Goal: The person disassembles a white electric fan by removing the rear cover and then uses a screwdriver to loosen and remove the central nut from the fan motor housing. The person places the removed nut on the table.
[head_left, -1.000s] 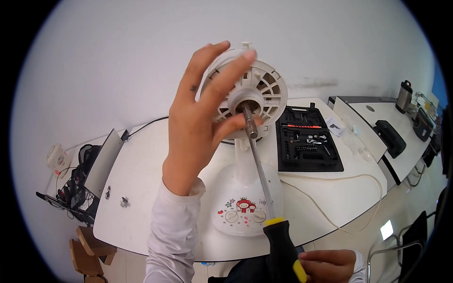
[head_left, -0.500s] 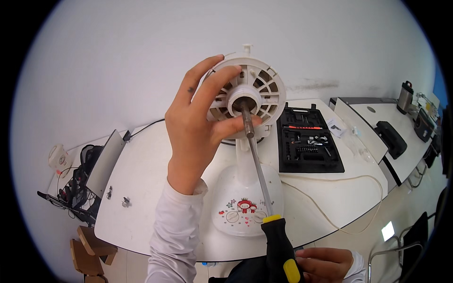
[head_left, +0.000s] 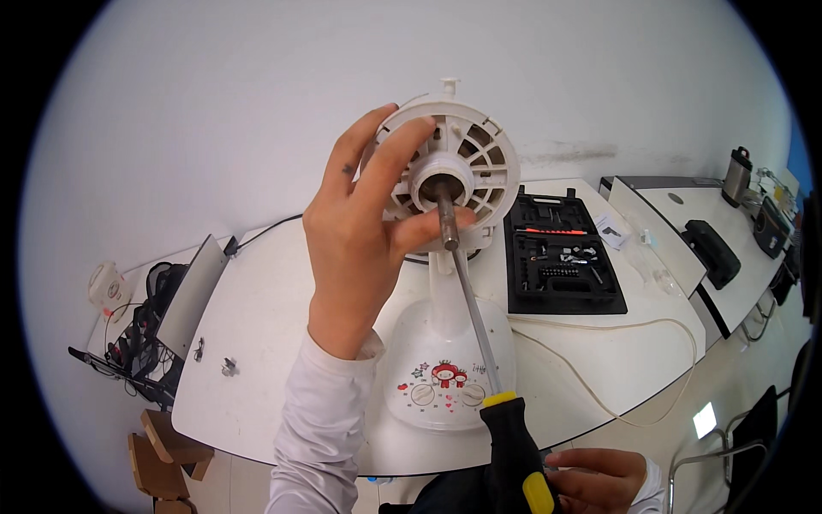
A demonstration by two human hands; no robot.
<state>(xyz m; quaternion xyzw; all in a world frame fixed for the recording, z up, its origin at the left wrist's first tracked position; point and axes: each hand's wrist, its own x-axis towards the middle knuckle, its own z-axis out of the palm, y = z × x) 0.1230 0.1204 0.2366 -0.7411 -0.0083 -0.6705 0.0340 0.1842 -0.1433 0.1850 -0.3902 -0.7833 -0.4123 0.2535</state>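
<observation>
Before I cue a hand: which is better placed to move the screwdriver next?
Right, most likely: the right hand is close against the screwdriver handle, whereas the left hand is up at the fan housing, its fingers spread over the rim.

Fan (head_left: 449, 308) on the table (head_left: 257, 325), toolbox (head_left: 569, 306) (cord (head_left: 591, 326) in front) to its right
</observation>
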